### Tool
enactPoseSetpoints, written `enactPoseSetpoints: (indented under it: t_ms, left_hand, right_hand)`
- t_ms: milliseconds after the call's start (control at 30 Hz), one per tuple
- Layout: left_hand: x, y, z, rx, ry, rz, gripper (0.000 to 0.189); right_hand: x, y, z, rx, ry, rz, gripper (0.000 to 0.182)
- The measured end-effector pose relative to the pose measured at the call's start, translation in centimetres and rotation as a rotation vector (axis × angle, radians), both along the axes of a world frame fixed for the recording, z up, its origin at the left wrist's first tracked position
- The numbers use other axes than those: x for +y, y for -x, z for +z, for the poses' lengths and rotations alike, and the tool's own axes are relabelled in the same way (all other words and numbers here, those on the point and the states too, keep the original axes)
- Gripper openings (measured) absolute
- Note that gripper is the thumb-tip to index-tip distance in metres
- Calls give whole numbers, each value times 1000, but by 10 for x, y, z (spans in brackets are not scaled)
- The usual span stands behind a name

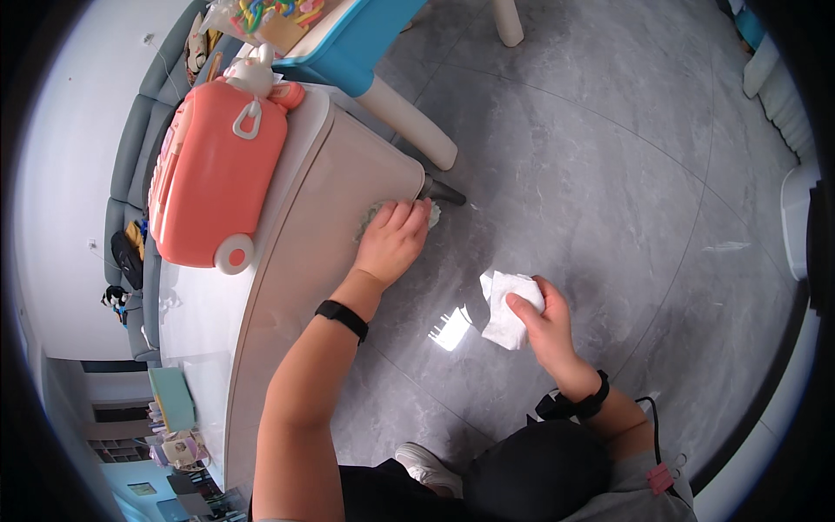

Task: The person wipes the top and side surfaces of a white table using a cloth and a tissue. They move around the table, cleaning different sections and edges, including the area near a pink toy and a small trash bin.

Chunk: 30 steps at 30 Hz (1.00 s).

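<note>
My left hand [395,243] presses a crumpled pale green cloth [369,218] against the smooth front of a low white cabinet [326,189], near its lower edge. The fingers cover most of the cloth, so only its rim shows on either side. Just beyond the fingertips, a dark cabinet leg [446,191] meets the floor. Held above the grey floor, my right hand [549,321] pinches a folded white cloth or paper towel [512,310] between thumb and fingers. That white piece touches nothing else.
A coral toy suitcase [225,176] with white wheels stands on the cabinet top beside a white rabbit figure [253,75]. A blue-edged table [346,55] with thick white legs adjoins the cabinet. Glossy grey tiles [574,163] cover the floor; a grey sofa [130,150] lies beyond.
</note>
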<state>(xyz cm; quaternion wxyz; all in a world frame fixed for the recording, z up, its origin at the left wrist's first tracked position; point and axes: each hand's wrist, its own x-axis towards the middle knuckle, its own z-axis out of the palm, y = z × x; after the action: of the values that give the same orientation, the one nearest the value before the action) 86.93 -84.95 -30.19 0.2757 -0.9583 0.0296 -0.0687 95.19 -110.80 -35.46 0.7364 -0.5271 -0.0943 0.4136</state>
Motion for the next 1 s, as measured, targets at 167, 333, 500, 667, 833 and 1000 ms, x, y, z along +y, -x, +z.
enactPoseSetpoints:
  t_ms: [167, 333, 500, 667, 833, 1000]
  left_hand:
    - [-10, 16, -16, 251, -201, 87, 43]
    - [-30, 43, -23, 101, -207, 195, 46]
    - [-42, 57, -18, 195, -265, 288, 46]
    - [-40, 58, -24, 253, -408, 274, 45]
    - [-39, 47, -36, 290, -506, 271, 41]
    - [-24, 40, -20, 159, -130, 275, 24]
  right_hand:
    - [1, 3, -5, 32, 7, 15, 18]
    - [3, 6, -6, 34, 11, 92, 15]
    - [3, 5, -5, 39, 13, 70, 15]
    - [2, 9, -9, 32, 1, 62, 19]
    - [5, 11, -2, 12, -10, 72, 16]
    - [2, 12, 2, -4, 18, 91, 16]
